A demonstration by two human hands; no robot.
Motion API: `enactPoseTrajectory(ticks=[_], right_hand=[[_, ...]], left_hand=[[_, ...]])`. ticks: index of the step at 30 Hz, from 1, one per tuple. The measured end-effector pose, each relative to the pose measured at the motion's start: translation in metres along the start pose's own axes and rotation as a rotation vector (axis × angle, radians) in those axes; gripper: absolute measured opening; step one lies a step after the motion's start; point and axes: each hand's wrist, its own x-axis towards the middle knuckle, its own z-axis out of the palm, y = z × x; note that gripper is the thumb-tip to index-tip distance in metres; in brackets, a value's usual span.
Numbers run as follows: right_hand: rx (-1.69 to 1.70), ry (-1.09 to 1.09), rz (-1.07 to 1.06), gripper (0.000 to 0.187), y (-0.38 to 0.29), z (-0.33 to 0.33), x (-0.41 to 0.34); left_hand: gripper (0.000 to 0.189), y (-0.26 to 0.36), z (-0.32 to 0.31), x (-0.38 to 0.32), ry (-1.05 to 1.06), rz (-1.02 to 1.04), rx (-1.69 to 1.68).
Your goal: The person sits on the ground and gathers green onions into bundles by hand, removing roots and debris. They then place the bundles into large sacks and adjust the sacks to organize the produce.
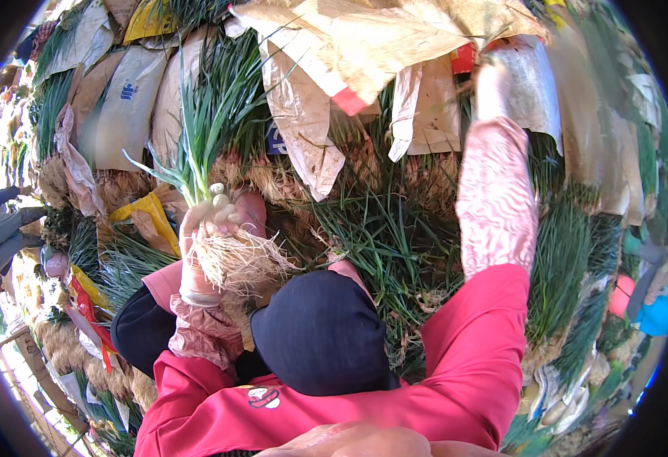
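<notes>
My left hand [199,251], in a pale glove, is closed round a bunch of green onions [201,154]; their white bulbs and stringy roots [236,257] show at the fingers and the leaves point up. At the upper right, my right hand [492,77] is blurred, with the arm stretched out, at the edge of a large tan paper sack [368,40] with red corners. Whether its fingers grip the sack cannot be made out. Loose green onion leaves [391,245] lie between my arms, in front of my dark-clad knee [322,331].
Rows of bundled green onions with roots lie under flattened sacks [131,108] at the upper left. More leaves [562,263] stand right of my right arm. A yellow-edged sack [154,214] lies by my left hand. Other people [5,228] are at the far left and far right.
</notes>
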Motion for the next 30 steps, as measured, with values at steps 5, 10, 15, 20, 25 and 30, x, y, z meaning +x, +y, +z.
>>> enactPoseTrajectory(ticks=[5,10,15,20,25,30], right_hand=[[0.415,0.197,0.058,0.014,0.093,-0.064,-0.025],[0.505,-0.393,0.076,0.030,0.146,-0.007,-0.240],[-0.451,-0.892,-0.100,0.091,0.142,0.013,-0.419],[-0.398,-1.024,0.108,0.053,0.166,-0.053,-0.426],[-0.726,-0.999,0.241,0.047,0.207,-0.217,-0.474],[-0.869,-0.889,0.657,0.054,0.238,-0.333,-0.528]], left_hand=[[0.026,-0.006,-0.003,0.005,-0.001,-0.042,-0.054],[0.028,-0.007,0.003,-0.002,0.037,-0.067,-0.010],[0.030,-0.010,0.008,-0.006,0.037,-0.075,0.054],[0.028,-0.011,0.001,-0.008,0.000,-0.160,0.125],[0.028,-0.008,-0.006,-0.012,-0.004,-0.181,0.076],[0.028,-0.006,-0.003,-0.015,-0.029,-0.129,0.122]])
